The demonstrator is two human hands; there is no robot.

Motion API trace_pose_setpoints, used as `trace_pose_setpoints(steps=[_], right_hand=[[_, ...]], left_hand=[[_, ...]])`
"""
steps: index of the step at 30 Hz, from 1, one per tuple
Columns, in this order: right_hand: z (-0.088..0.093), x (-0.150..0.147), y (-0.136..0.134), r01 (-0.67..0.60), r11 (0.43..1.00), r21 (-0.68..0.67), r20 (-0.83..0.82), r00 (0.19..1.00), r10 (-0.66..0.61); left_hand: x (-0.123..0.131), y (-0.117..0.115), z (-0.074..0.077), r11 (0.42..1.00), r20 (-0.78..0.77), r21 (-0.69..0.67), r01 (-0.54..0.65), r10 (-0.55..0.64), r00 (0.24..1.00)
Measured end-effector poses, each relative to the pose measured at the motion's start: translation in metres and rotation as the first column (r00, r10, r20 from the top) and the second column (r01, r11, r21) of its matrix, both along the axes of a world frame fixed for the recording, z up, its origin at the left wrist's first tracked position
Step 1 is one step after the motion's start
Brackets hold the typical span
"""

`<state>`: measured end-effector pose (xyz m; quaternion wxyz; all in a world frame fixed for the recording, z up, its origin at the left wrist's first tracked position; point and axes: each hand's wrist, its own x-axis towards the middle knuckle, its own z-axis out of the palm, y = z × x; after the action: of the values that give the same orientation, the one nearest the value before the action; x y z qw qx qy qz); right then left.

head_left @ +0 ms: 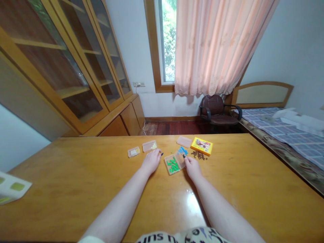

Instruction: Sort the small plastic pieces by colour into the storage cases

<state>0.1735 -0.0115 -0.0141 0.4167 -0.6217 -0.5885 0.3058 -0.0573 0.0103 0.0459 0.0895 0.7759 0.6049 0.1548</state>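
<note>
Near the table's middle is a clear plastic box (pixel 166 165) with green pieces (pixel 173 165) inside, its clear lid (pixel 180 160) open to the right. My right hand (pixel 192 167) pinches that lid at its right edge. To the left, my left hand (pixel 151 160) is closed over the table, fingertips together; what they hold, if anything, is too small to name. Just beyond it lies a clear box (pixel 148 146) with pale pieces. A smaller clear box (pixel 133 152) sits farther left. Blue pieces (pixel 182 150) lie behind the lid, and brown pieces (pixel 198 155) are heaped to their right.
A yellow box (pixel 201 145) and a flat clear lid (pixel 184 141) rest near the far edge of the wooden table (pixel 101 168). A white cut-out sheet (pixel 15 187) is at the left edge. Beyond stand a chair (pixel 215 106), a bed and a cabinet.
</note>
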Motion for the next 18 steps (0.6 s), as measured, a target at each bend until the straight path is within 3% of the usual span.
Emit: trace_pose_setpoints(steps=[5, 9, 13, 18], right_hand=[[0.002, 0.000, -0.001, -0.005, 1.000, -0.021, -0.005, 1.000, 0.005], [0.007, 0.000, -0.003, -0.006, 1.000, -0.014, -0.002, 1.000, 0.006], [0.010, 0.000, -0.004, 0.019, 1.000, -0.020, 0.009, 1.000, -0.018], [0.007, 0.001, -0.003, 0.040, 0.999, 0.006, 0.000, 0.999, -0.040]], left_hand=[[-0.040, -0.015, -0.007, 1.000, -0.072, 0.000, -0.010, 0.010, 0.997], [-0.047, -0.013, -0.018, 0.997, -0.076, 0.005, 0.071, -0.070, 0.995], [-0.020, 0.012, -0.022, 0.972, -0.091, 0.044, 0.231, -0.226, 0.970], [0.027, 0.048, -0.018, 0.933, -0.267, 0.016, 0.359, -0.342, 0.901]])
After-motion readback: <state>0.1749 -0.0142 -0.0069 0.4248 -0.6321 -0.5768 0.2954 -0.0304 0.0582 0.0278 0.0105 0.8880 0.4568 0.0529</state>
